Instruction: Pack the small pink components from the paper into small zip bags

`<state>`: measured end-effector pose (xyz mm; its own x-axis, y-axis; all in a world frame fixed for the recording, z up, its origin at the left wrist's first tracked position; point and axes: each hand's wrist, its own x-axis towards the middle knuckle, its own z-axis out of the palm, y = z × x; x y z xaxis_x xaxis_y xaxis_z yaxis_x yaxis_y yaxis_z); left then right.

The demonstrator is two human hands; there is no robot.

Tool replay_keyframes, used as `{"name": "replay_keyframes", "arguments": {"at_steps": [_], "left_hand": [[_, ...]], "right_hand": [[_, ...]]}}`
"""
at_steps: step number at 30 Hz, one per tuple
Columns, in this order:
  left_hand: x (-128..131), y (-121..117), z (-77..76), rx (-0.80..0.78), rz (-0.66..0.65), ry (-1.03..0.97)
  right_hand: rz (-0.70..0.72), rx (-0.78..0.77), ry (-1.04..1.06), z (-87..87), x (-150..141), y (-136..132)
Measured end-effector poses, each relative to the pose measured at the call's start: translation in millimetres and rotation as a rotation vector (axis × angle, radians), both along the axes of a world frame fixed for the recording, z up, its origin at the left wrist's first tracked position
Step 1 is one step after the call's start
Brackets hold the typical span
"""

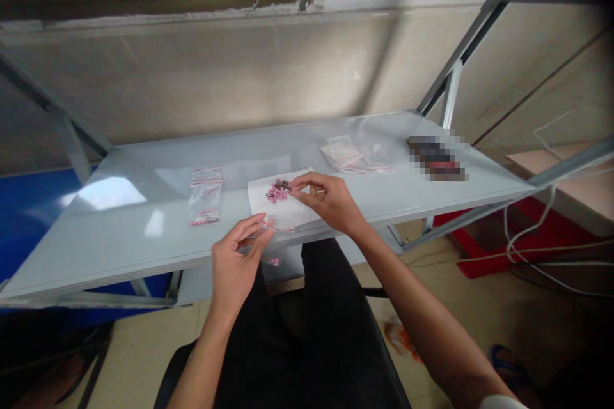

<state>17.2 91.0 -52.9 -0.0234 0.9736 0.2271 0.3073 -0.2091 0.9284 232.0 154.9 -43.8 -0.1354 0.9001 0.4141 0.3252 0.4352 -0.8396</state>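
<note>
The left hand [235, 262] pinches a small clear plastic bag [275, 227], and the right hand [330, 201] stays just beside pink and dark beads [277, 192] lying on a white paper [273, 211]

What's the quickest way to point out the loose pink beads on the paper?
Start at the pale shelf before the seated person. Near its front edge lies white paper holding a small heap of pink beads. Unlike the beads in the plastic bag to the left, these lie loose beside dark pieces.
</note>
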Motion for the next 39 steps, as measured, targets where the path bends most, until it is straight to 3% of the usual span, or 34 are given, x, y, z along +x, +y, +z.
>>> {"name": "replay_keyframes", "arguments": {"at_steps": [3, 10, 15, 17, 21, 25, 27, 29, 34, 39], "left_hand": [[-0.5, 0.8, -2.5, -0.003, 0.001, 0.005], [-1.1, 1.8, -4.8, -0.005, 0.005, 0.012], [-0.4, 1.5, -3.6, -0.010, 0.005, -0.013], [-0.3, 1.5, -3.5, -0.010, 0.008, -0.012], [-0.7, 1.5, -4.2, -0.003, 0.000, 0.013], [-1.0, 1.3, -4.5, 0.001, -0.001, 0.009], [-1.3, 1.3, -4.4, 0.002, 0.000, 0.002], [-1.6, 1.4, -4.3, -0.002, -0.003, -0.002], [-1.3, 1.7, -4.4, -0.010, 0.000, -0.019], [-0.4, 1.4, -3.3, -0.013, 0.002, -0.025]], "right_hand": [[-0.168, 0.023, -0.115, -9.6, 5.5, 12.1], [-0.150, 0.035, -0.325, -25.1, -0.3, 23.8], [-0.161, 0.019, -0.285, -23.1, -1.6, 23.2], [-0.073, -0.022, -0.154, -14.9, -1.7, 16.4], [0.262, -0.104, 0.117, 3.6, -6.9, -4.2], [0.470, -0.166, 0.130, 9.4, -11.9, -14.1], [0.491, -0.192, 0.125, 7.8, -11.1, -12.1], [0.389, -0.173, 0.118, 3.9, -9.0, -7.0], [-0.073, 0.032, -0.093, -14.1, -6.0, 10.3], [-0.113, 0.106, -0.287, -28.3, -5.7, 19.9]]}}
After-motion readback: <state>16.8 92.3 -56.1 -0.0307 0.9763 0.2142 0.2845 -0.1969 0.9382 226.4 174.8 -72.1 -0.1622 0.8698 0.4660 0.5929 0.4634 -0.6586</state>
